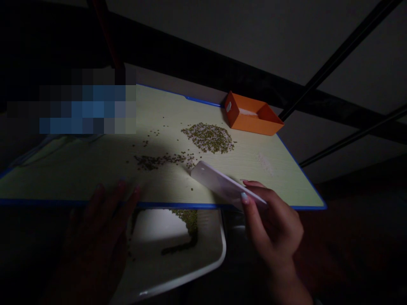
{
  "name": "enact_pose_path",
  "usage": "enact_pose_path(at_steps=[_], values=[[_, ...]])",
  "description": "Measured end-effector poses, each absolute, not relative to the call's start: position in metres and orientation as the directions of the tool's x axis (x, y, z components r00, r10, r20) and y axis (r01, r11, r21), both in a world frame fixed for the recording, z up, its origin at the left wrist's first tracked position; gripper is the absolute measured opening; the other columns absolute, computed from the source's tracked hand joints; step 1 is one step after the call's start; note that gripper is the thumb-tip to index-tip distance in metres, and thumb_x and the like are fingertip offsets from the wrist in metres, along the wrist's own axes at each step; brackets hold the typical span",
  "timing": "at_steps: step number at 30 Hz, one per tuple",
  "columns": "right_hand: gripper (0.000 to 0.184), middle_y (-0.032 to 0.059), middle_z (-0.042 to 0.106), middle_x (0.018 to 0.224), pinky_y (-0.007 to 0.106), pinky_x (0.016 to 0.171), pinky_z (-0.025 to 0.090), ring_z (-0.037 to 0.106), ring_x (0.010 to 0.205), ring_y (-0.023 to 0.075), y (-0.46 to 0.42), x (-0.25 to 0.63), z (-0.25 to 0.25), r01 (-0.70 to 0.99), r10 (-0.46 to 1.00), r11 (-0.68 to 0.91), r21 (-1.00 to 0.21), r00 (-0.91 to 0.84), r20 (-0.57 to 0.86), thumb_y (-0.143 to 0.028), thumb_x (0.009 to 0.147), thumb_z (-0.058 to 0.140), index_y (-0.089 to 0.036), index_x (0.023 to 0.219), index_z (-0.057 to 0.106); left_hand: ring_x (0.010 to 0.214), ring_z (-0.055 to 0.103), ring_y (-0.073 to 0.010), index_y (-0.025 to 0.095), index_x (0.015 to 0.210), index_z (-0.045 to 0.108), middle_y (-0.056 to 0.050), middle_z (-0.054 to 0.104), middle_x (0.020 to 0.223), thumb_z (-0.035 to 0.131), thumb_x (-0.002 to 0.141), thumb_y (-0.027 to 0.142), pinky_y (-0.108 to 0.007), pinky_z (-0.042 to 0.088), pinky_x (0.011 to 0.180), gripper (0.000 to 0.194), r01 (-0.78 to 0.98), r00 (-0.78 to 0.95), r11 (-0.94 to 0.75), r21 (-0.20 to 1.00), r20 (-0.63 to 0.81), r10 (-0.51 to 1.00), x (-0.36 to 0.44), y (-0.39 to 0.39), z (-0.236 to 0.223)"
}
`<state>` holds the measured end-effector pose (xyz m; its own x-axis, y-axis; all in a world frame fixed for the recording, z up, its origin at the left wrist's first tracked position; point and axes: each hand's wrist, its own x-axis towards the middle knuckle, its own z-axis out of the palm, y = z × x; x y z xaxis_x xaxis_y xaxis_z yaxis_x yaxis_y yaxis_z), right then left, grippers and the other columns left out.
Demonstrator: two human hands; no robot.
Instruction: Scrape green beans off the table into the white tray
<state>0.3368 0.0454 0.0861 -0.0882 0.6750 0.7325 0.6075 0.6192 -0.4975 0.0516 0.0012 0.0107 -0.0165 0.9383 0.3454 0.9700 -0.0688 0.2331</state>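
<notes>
My right hand (276, 224) grips a flat white strip (222, 182) between thumb and fingers. Its far end, with a small hole, slants down to the board (165, 190) beside a dark band of tiny pieces (159, 161). Beyond lies a larger pile of small greenish pieces (208, 137); whether they are beads or seeds I cannot tell. In deep shadow, my left hand (101, 220) is at the board's near edge with its fingers apart, holding nothing. Below that edge, a white tray (219, 254) contains more greenish pieces, partly hidden by the board.
An orange open box (257, 125) with some pale material inside stands at the board's far right corner. Pale powder or grains (264, 163) lie nearer on the right. The board has a blue rim. A blurred-out patch covers the upper left, and the surroundings are dark.
</notes>
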Motion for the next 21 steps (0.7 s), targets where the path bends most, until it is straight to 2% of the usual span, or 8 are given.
enact_pose_path(at_steps=[5, 8, 11, 16, 21], values=[[0.018, 0.0004, 0.077, 0.084, 0.035, 0.082, 0.061, 0.071, 0.073, 0.0159, 0.0475, 0.3388, 0.0839, 0.691, 0.649, 0.534, -0.486, 0.033, 0.760, -0.010, 0.087, 0.065, -0.023, 0.096, 0.073, 0.156, 0.017, -0.0319, 0.049, 0.150, 0.011, 0.002, 0.033, 0.165, 0.039, 0.087, 0.019, -0.073, 0.030, 0.119, 0.075, 0.964, -0.017, -0.077, 0.255, 0.348, 0.938, 0.0547, 0.0020, 0.0138], [0.017, 0.0013, 0.077, 0.084, 0.035, 0.081, 0.061, 0.072, 0.077, 0.0180, 0.0491, 0.3405, 0.0823, 0.719, 0.634, 0.498, -0.484, 0.079, 0.769, -0.012, 0.087, 0.066, -0.024, 0.097, 0.073, 0.156, 0.017, -0.0324, 0.048, 0.150, 0.013, 0.002, 0.032, 0.165, 0.041, 0.085, 0.020, -0.072, 0.029, 0.120, 0.077, 0.962, -0.019, -0.078, 0.260, 0.352, 0.936, 0.0534, 0.0017, 0.0116], [0.018, 0.0006, 0.076, 0.084, 0.033, 0.080, 0.060, 0.072, 0.079, 0.0174, 0.0508, 0.3400, 0.0812, 0.675, 0.660, 0.533, -0.510, 0.045, 0.750, -0.011, 0.088, 0.064, -0.024, 0.098, 0.072, 0.157, 0.016, -0.0319, 0.046, 0.151, 0.013, 0.001, 0.031, 0.166, 0.040, 0.085, 0.018, -0.071, 0.028, 0.121, 0.076, 0.965, -0.018, -0.074, 0.251, 0.347, 0.938, 0.0519, 0.0017, 0.0095], [0.018, -0.0017, 0.077, 0.087, 0.034, 0.089, 0.058, 0.072, 0.080, 0.0149, 0.0540, 0.3371, 0.0812, 0.596, 0.684, 0.603, -0.530, -0.044, 0.728, -0.009, 0.090, 0.063, -0.025, 0.096, 0.070, 0.157, 0.016, -0.0326, 0.046, 0.151, 0.012, -0.001, 0.031, 0.166, 0.040, 0.087, 0.019, -0.073, 0.030, 0.119, 0.075, 0.969, -0.003, -0.084, 0.233, 0.350, 0.937, 0.0532, 0.0021, 0.0107], [0.013, 0.0008, 0.077, 0.085, 0.038, 0.087, 0.059, 0.073, 0.082, 0.0184, 0.0508, 0.3387, 0.0831, 0.554, 0.722, 0.580, -0.597, -0.011, 0.692, -0.013, 0.090, 0.063, -0.024, 0.093, 0.071, 0.156, 0.018, -0.0330, 0.046, 0.151, 0.012, -0.002, 0.032, 0.165, 0.038, 0.088, 0.017, -0.074, 0.032, 0.117, 0.074, 0.971, -0.028, -0.055, 0.233, 0.337, 0.941, 0.0545, 0.0012, 0.0132]])
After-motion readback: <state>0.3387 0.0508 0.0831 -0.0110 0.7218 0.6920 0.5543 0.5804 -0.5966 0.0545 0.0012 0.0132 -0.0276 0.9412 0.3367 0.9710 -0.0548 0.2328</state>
